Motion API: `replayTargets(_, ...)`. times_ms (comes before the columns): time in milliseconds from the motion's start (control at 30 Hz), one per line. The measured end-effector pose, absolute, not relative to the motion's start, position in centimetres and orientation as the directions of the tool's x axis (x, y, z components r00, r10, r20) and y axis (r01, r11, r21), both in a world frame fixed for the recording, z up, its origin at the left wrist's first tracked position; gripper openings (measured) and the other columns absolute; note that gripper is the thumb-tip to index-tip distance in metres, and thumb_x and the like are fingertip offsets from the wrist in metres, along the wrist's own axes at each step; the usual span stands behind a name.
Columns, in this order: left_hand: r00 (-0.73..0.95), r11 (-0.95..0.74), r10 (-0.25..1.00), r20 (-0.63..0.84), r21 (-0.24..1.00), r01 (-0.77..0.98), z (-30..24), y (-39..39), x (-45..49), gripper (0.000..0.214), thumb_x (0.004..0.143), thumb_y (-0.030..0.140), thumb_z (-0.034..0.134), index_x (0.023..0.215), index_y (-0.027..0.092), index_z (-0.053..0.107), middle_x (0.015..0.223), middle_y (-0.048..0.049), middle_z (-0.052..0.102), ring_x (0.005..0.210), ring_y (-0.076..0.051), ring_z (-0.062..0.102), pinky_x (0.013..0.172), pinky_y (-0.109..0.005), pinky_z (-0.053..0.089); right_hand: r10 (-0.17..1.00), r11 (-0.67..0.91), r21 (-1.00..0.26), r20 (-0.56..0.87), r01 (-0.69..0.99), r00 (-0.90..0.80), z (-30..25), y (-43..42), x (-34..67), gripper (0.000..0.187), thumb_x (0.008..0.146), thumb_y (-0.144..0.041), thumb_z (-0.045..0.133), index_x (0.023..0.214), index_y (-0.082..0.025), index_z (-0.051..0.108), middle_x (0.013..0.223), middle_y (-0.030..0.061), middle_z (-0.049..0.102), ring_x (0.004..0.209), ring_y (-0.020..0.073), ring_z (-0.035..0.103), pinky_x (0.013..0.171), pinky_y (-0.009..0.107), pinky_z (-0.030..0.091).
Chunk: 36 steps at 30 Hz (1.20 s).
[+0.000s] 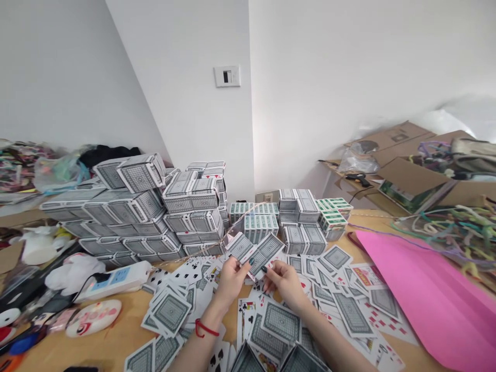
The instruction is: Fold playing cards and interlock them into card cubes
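My left hand (231, 281) pinches a playing card (241, 249) with a grey patterned back. In my right hand (285, 283) the thumb and fingers grip the lower end of another playing card (268, 252), also back side up. The two cards overlap at an angle between my hands, over the table's middle. Loose cards lie beneath and around my forearms, such as a face-down card (282, 320) and a jack (245, 312). Close to me stand blocks folded from cards (302, 359), partly cut off by the lower edge.
Stacked card blocks (139, 206) rise at the back left, with smaller stacks (304, 237) and green card boxes (260, 223) behind my hands. A white power strip (116, 281) lies left. Pink sheet (430, 294), cardboard box (418, 181) and colourful pipe cleaners (457, 227) occupy the right.
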<state>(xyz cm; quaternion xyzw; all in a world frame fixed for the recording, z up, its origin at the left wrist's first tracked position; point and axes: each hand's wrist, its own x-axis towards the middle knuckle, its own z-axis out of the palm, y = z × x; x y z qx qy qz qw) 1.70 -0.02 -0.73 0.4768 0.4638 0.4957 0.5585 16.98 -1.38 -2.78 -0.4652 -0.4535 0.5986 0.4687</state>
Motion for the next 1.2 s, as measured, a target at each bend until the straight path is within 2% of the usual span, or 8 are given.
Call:
replayTargets(200, 0.046, 0.005, 0.999, -0.001, 0.997, -0.079, -0.8, -0.1, 2.0, 0.020, 0.069, 0.035, 0.062, 0.072, 0.017, 0.055, 0.060, 0.0015, 0.060, 0.053, -0.012, 0.053, 0.056, -0.024, 0.043, 0.974, -0.169, -0.953, -0.123, -0.252, -0.189, -2.4, -1.6, 17.3, 0.043, 0.063, -0.058, 0.063, 0.066, -0.020, 0.044, 0.049, 0.0014, 0.065, 0.045, 0.0171, 0.062, 0.049, 0.028, 0.049)
replayTargets(500, 0.040, -0.030, 0.999, 0.031, 0.999, -0.015, -0.5, -0.3, 1.9, 0.016, 0.072, 0.032, 0.059, 0.069, 0.017, 0.054, 0.058, 0.0037, 0.055, 0.049, -0.010, 0.045, 0.049, -0.020, 0.036, 0.967, -0.171, -0.963, -0.122, -0.209, -0.226, -3.0, -1.6, 17.3, 0.042, 0.067, -0.058, 0.061, 0.071, -0.019, 0.044, 0.056, 0.0047, 0.067, 0.055, 0.0206, 0.066, 0.053, 0.029, 0.048)
replayTargets(733, 0.047, -0.016, 0.999, 0.016, 1.000, -0.001, -0.9, -0.1, 1.8, 0.018, 0.072, 0.033, 0.060, 0.067, 0.018, 0.052, 0.052, 0.0058, 0.049, 0.046, -0.009, 0.041, 0.046, -0.020, 0.034, 0.965, -0.148, -0.973, -0.103, -0.177, -0.240, -2.6, -1.7, 17.2, 0.040, 0.069, -0.056, 0.059, 0.072, -0.020, 0.043, 0.056, 0.0033, 0.067, 0.054, 0.0205, 0.066, 0.051, 0.029, 0.047)
replayTargets(1033, 0.067, -0.017, 0.998, 0.018, 1.000, -0.009, -0.5, -0.4, 1.8, 0.019, 0.073, 0.035, 0.059, 0.077, 0.016, 0.057, 0.059, 0.0030, 0.057, 0.051, -0.011, 0.047, 0.050, -0.021, 0.038, 0.956, -0.131, -0.978, -0.082, -0.161, -0.283, -2.4, -1.8, 17.4, 0.036, 0.073, -0.052, 0.058, 0.080, -0.018, 0.048, 0.061, 0.0027, 0.067, 0.060, 0.0215, 0.067, 0.053, 0.029, 0.048)
replayTargets(1200, 0.037, -0.037, 0.999, 0.037, 0.999, -0.007, 0.1, -0.6, 2.0, 0.017, 0.071, 0.035, 0.060, 0.075, 0.018, 0.059, 0.065, -0.0003, 0.063, 0.060, -0.015, 0.055, 0.058, -0.024, 0.043, 0.955, -0.141, -0.961, -0.069, -0.238, -0.287, -1.6, -2.0, 17.3, 0.038, 0.069, -0.051, 0.063, 0.081, -0.018, 0.050, 0.078, 0.0061, 0.068, 0.063, 0.0215, 0.068, 0.063, 0.033, 0.051)
